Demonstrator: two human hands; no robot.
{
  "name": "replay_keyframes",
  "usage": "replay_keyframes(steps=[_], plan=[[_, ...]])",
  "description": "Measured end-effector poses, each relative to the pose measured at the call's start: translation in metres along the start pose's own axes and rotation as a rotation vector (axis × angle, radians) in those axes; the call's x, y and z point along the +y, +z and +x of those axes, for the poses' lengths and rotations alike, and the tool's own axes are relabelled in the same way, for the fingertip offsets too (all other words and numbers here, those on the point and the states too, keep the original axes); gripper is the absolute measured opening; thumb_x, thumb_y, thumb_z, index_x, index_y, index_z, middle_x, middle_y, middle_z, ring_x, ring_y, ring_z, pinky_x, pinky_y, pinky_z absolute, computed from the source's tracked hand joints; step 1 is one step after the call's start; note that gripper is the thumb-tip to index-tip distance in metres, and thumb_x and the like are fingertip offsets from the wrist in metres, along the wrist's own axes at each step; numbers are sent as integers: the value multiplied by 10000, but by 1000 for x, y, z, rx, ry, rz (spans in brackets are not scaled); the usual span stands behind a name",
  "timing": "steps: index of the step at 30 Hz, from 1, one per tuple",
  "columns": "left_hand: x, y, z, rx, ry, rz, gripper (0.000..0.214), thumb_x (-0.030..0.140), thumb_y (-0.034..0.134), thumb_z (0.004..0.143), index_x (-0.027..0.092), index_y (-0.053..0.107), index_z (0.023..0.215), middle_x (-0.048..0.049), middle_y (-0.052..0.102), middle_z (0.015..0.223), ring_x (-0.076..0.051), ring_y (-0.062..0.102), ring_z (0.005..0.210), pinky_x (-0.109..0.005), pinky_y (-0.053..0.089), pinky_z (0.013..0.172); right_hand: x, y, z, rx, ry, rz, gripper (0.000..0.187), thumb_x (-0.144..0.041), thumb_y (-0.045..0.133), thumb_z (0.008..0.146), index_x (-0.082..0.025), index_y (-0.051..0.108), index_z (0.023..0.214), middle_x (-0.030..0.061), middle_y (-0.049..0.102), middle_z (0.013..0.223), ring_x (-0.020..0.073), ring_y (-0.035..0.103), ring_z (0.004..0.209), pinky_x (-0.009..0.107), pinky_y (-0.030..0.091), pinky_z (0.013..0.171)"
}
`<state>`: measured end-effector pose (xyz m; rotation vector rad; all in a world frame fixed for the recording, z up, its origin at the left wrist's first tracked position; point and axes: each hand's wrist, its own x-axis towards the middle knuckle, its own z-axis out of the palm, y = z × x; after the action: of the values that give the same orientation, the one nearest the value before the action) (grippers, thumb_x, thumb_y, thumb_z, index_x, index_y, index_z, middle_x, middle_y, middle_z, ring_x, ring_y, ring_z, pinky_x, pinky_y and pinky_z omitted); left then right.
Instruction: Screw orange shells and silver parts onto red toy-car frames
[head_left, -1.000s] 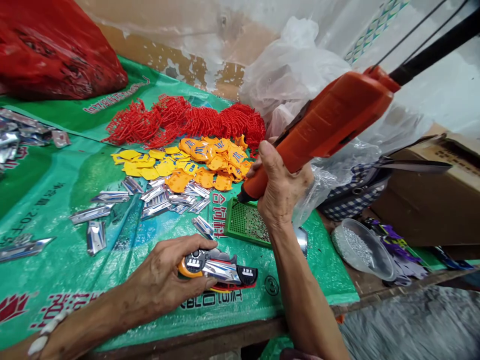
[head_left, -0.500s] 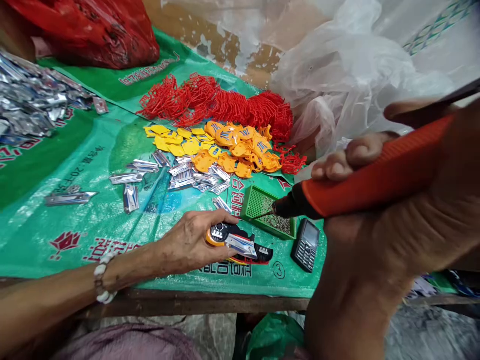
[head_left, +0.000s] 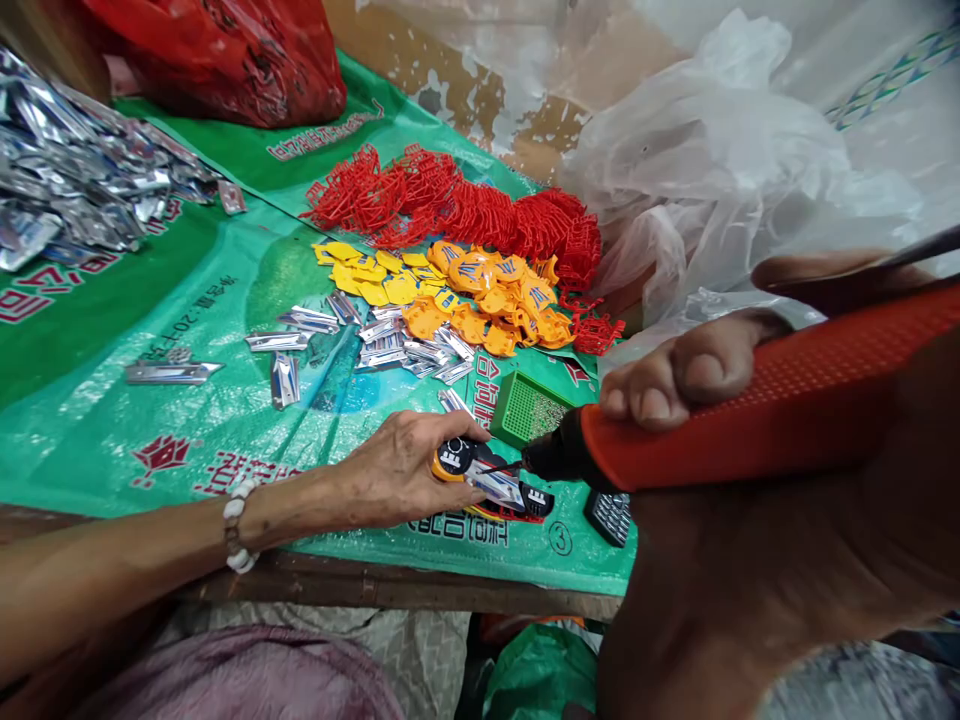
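My left hand (head_left: pixel 405 472) grips a small plastic toy assembly (head_left: pixel 537 500), black with white marks, orange and red edges and a silver piece on its side. My right hand (head_left: pixel 720 590) is wrapped round a red electric screwdriver (head_left: pixel 750 415) with a black nose. The thin bit points left and reaches the assembly near the silver piece; whether it sits on a screw is too small to tell. Just behind the assembly stands a green box (head_left: pixel 517 400) of small metal screws, partly covered by the screwdriver. A keypad phone (head_left: pixel 609 515) is half hidden beneath it.
Loose silver pieces (head_left: pixel 379 342) lie mid-table beside yellow parts (head_left: pixel 375 275) and orange parts (head_left: pixel 487 290). Red frames (head_left: pixel 457 200) are heaped behind. A silver pile (head_left: pixel 67 170) and red bag (head_left: pixel 232 60) are at left; clear plastic bags (head_left: pixel 697 170) stand right.
The screwdriver has moved down and left from the screw box, bringing its bit to the assembly. My left hand keeps its hold. The view has shifted slightly.
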<state>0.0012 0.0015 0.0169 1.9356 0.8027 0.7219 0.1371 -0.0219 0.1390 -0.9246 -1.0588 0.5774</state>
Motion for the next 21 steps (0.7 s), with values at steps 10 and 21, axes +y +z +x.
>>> replay_keyframes(steps=[10, 21], plan=[[0, 1, 0, 3, 9, -11, 346, 274, 751, 752, 164, 669, 1070, 21, 695, 778, -127, 618, 626, -203, 437, 582, 2, -2, -4, -57, 28, -55, 449, -534, 353, 973, -218, 645, 846, -25, 490, 574, 124, 481, 425, 305, 411, 412], [-2, 3, 2, 18, 54, 41, 334, 279, 778, 752, 158, 678, 1047, -12, 724, 846, -169, 676, 731, -232, 452, 653, 2, -19, -4, -380, -60, -259, 362, -644, 364, 901, -360, 581, 843, -24, 421, 517, 163, 375, 377, 326, 303, 376]])
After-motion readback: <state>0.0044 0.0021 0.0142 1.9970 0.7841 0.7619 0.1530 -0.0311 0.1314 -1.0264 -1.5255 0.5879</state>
